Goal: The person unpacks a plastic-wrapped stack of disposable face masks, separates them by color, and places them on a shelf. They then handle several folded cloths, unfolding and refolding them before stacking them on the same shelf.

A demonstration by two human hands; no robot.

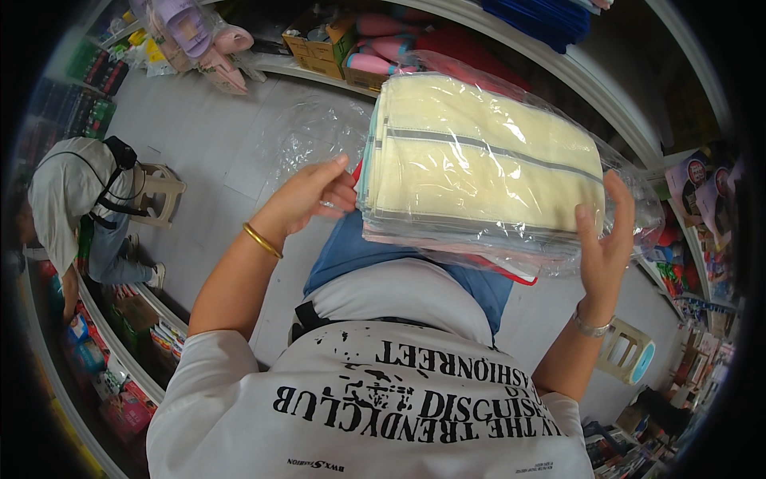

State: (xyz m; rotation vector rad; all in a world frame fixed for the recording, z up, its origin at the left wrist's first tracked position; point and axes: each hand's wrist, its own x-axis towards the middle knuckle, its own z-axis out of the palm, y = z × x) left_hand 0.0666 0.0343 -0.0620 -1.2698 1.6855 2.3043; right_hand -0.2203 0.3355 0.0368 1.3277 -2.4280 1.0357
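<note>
A stack of folded towels (491, 161) in a clear plastic bag (640, 209) lies above my blue trousers (341, 251). Its top towel is pale yellow with grey stripes; pale blue, green and pink layers show along its edges. At the right end, my right hand (604, 245) is on the bagged stack, thumb over its corner and fingers along its side. My left hand (320, 194) is at the stack's left edge, thumb raised and fingers spread, slightly blurred; any contact is unclear. A red-edged item (517, 276) shows beneath the towels. What supports the stack is hidden.
A shelf (311, 72) ahead holds a cardboard box (320, 45) and pink items (374, 63). Purple slippers (185, 27) hang at upper left. A person (84, 203) bends over goods beside a plastic stool (161, 191); another stool (625, 353) stands right.
</note>
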